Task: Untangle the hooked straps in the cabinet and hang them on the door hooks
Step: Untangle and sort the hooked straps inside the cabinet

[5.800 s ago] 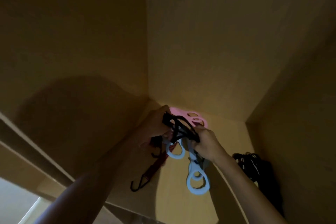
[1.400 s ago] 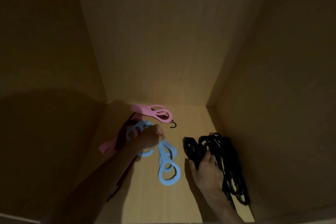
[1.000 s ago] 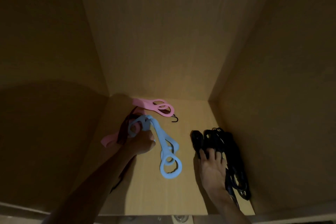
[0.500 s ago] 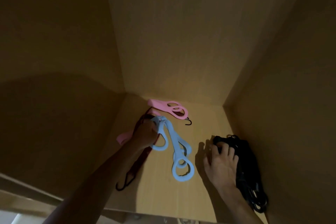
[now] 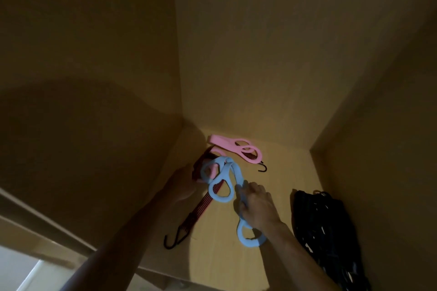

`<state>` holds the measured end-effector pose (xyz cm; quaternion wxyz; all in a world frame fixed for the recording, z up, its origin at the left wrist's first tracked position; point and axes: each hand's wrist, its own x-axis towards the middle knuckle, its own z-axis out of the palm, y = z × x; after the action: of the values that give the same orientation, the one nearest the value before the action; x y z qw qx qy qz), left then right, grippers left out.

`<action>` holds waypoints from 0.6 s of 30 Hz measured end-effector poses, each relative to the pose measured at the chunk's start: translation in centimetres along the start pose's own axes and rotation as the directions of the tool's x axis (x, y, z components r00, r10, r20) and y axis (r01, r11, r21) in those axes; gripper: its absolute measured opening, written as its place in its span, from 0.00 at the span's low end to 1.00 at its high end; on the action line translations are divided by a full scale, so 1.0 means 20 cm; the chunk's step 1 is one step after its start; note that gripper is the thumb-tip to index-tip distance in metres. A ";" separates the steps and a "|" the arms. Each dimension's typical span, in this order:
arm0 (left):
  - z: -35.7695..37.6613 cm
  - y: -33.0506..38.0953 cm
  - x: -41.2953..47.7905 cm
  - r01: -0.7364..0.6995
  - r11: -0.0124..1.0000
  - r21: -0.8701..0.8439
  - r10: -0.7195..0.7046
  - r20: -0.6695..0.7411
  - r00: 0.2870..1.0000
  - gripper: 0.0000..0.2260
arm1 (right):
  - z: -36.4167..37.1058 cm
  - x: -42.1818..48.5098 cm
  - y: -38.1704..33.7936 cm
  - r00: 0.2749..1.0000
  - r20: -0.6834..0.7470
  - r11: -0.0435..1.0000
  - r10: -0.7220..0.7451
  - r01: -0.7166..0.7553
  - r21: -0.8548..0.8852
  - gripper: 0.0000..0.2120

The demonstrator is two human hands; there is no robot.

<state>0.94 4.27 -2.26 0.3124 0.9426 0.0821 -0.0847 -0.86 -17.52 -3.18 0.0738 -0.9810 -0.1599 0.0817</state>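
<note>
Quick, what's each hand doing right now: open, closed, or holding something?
Left hand: seems to grip the blue strap at its upper loops; fingers are in shadow.
Right hand: fingers curled round the same blue strap, mid-length.

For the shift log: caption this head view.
Inside the cabinet: right hand grips blue strap, left hand at the red cord.

Blue looped strap tangled over red hooked cord, pink strap behind, black bundle at right
</note>
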 end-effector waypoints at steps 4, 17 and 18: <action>-0.12 0.10 0.01 -0.042 0.987 -0.156 0.026 -0.105 0.994 0.14 | -0.01 0.12 -0.04 0.996 -0.065 0.992 -0.053 0.060 0.108 0.17; -0.46 0.35 -0.04 -0.416 0.844 -0.340 0.272 -0.396 0.877 0.09 | -0.15 0.57 -0.27 0.987 -0.146 0.837 -0.062 0.131 0.531 0.24; -0.48 0.36 -0.04 -0.432 0.837 -0.337 0.275 -0.423 0.863 0.09 | -0.17 0.60 -0.27 0.991 -0.117 0.865 -0.063 0.113 0.489 0.16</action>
<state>2.70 4.19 9.66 0.4978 0.8505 -0.0248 0.1678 9.37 -8.86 -0.58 0.3337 -0.9239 -0.1743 0.0686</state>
